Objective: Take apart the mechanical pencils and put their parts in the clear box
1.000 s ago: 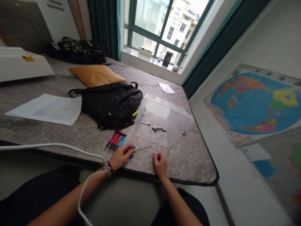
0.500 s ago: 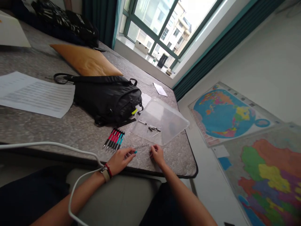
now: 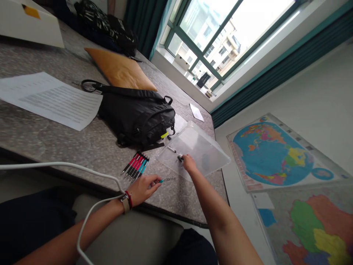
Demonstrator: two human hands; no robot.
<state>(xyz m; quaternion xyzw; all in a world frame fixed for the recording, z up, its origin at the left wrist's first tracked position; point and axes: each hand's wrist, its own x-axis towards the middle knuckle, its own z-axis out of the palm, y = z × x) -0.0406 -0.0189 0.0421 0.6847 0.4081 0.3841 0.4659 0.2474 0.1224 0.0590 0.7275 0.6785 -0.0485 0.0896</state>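
My left hand [image 3: 149,187] is closed on a teal pen part [image 3: 161,181], of which only a small end shows past the fingertips. It rests low over the table near its front edge. My right hand [image 3: 189,162] reaches onto the clear plastic tray [image 3: 211,147], its fingers drawn together at small black pen pieces [image 3: 180,158]; whether it grips one is hidden. A slim pen piece [image 3: 172,149] lies on the tray just beyond. Left of the tray, several red and teal pens [image 3: 137,165] lie side by side in a slanted row.
A black backpack [image 3: 135,117] lies behind the pens, with a brown envelope [image 3: 124,71] beyond it. Printed paper [image 3: 55,101] is on the left. A white cable [image 3: 68,166] crosses near my left wrist. Maps [image 3: 275,152] hang on the right wall.
My right hand has moved forward from the table's front onto the tray and its pen pieces. My left hand keeps the teal part. The view has shifted slightly.
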